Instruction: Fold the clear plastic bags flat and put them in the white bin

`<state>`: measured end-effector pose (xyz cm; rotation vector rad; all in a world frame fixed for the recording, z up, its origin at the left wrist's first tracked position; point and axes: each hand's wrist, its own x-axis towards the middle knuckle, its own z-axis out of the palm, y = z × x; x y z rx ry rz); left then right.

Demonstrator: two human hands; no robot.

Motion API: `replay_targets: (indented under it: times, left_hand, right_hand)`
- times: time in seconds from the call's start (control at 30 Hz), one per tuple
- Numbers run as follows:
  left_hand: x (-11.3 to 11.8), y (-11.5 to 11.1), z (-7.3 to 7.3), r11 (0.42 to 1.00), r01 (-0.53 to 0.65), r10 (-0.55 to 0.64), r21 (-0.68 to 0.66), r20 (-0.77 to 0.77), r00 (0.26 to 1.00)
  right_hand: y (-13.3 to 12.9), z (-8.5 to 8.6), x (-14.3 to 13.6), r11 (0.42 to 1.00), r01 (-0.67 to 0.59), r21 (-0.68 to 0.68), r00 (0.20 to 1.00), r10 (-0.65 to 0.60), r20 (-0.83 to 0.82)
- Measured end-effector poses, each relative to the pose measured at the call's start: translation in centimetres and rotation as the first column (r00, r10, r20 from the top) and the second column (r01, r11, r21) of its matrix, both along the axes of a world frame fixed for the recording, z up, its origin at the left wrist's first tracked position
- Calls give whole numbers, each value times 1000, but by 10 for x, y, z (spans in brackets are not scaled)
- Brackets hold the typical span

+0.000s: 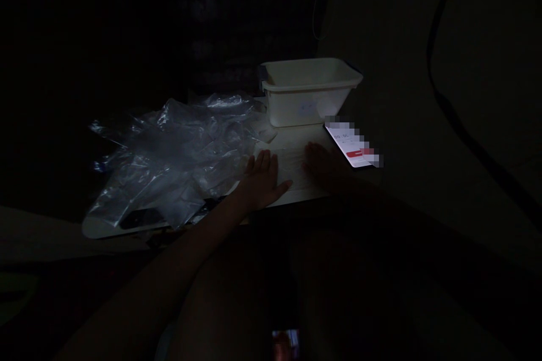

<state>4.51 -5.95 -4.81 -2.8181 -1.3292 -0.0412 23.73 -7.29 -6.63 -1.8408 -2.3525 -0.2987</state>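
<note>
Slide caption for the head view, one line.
Dim scene: left hand and right hand on a pale table, between a heap of clear plastic and a lit phone; pale tub beyond.

the lit phone (348, 144) shows "00:0" and an unclear last digit; marks on the tub (292, 108) are unreadable.

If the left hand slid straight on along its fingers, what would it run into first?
Probably the right edge of the clear plastic heap, just beyond the left hand, with the white bin close behind. The picture is dim, so depth there is hard to judge.
</note>
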Motion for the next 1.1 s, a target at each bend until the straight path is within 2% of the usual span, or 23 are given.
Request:
replay_targets:
  times: [0.5, 0.73, 1.1]
  left_hand:
    - [0, 0, 0, 1000, -6, 7, -20, 16, 1000]
    - [-1, 2, 3, 998, 10, -11, -67, -17, 1000]
    - [-3, -1, 0, 1000, 9, -8, -23, 53, 999]
  right_hand:
    - [3, -1, 1, 999, 31, -42, 998, -29, 47]
    - [3, -5, 5, 1000, -10, 14, 998, 9, 69]
    - [1, -4, 4, 1000, -1, -14, 999, 1, 52]
